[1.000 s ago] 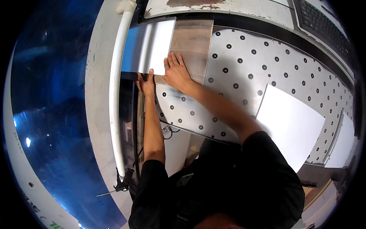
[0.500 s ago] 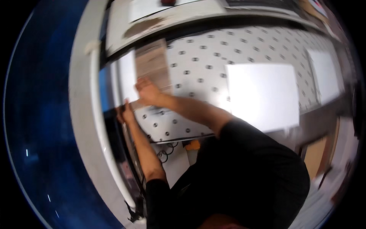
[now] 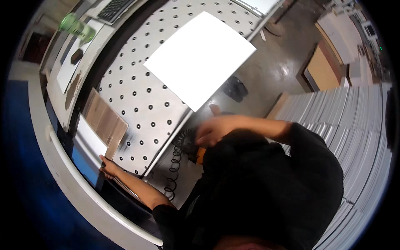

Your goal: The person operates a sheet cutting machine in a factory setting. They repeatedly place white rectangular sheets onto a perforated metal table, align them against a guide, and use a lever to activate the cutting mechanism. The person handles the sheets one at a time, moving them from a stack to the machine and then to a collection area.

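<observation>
Here at left I've got the white panel (image 3: 91,138) beside a wooden board (image 3: 106,120), my left hand (image 3: 109,168) at the panel's near edge, fingers clamped or not I can't tell, then the white sheet (image 3: 201,60) on the dotted table (image 3: 139,98), and my blurred right hand (image 3: 214,128) near its closest corner, thumb and fingers apart.

Keyboard (image 3: 115,9) at the ledge's (image 3: 62,107) upper end, green bottle (image 3: 85,32) near its left edge, dark block (image 3: 76,56), coiled hose (image 3: 173,168), stacked panels (image 3: 323,109)

The dotted table (image 3: 141,101) bears a white sheet (image 3: 202,60) and, apparently, brown board (image 3: 104,118).
</observation>
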Available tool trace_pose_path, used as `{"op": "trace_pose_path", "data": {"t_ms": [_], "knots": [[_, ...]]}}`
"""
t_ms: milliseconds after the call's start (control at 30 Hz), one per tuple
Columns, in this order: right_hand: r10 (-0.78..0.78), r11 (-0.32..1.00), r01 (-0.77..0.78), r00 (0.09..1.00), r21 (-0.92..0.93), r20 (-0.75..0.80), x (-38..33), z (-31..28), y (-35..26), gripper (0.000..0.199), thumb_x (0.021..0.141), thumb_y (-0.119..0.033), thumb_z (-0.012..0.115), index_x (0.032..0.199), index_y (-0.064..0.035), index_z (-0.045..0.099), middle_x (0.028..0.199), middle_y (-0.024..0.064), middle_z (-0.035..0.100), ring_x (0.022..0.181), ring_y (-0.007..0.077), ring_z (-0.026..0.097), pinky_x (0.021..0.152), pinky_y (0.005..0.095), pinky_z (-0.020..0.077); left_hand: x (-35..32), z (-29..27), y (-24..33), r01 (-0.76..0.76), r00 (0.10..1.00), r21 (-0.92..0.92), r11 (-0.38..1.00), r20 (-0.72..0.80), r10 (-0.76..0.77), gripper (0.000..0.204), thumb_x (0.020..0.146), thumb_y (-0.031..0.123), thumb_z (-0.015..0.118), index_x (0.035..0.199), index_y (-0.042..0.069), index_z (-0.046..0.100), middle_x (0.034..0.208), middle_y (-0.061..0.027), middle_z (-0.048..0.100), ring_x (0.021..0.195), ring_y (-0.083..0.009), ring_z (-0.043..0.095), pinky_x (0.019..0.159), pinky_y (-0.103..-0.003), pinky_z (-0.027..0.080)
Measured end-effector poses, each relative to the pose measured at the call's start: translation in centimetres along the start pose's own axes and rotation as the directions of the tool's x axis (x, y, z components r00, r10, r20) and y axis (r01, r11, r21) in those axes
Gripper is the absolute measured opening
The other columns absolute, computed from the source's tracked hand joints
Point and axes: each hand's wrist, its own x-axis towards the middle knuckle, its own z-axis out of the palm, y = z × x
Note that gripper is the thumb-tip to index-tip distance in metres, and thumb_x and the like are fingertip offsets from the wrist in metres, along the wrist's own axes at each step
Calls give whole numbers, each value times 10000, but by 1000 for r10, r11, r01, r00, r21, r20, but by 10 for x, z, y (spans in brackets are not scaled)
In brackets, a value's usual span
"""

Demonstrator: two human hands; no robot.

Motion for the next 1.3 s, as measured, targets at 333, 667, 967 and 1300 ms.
{"op": "trace_pose_path", "data": {"t_ms": [333,667,967,1300], "knots": [[645,741,-261,22,619,-764,-199,56,419,334,983,-314,523,897,-56,716,704,94,704,595,167,659,553,309,513,-92,-26,-3,-388,921,206,898,58,385,769,964,639,403,1414,29,533,1308,-285,585,1197,-483,555,999,-558,446],[887,385,40,259,922,-382,-292,221,573,312,954,-321,598,929,-31,712,807,98,689,606,203,633,535,328,509,-257,-36,-72,-590,800,206,781,17,600,707,1037,527,364,1433,-56,424,1315,-413,465,1119,-567,523,997,-608,432],[766,557,343,140,756,-628,-382,69,595,403,999,-416,590,1169,-58,663,891,35,692,723,154,659,607,291,511,-509,86,-160,-805,-406,-516,292,839,363,282,979,255,642,1108,6,669,1057,-121,712,1064,-315,627,982,-416,455],[705,611,507,2,608,-709,-451,2,606,353,1046,-320,533,1276,-66,620,907,38,691,749,122,652,617,263,502,-723,150,15,-515,-398,-361,778,904,156,309,985,222,640,1228,33,639,1038,-40,695,978,-180,599,897,-329,467]]}}
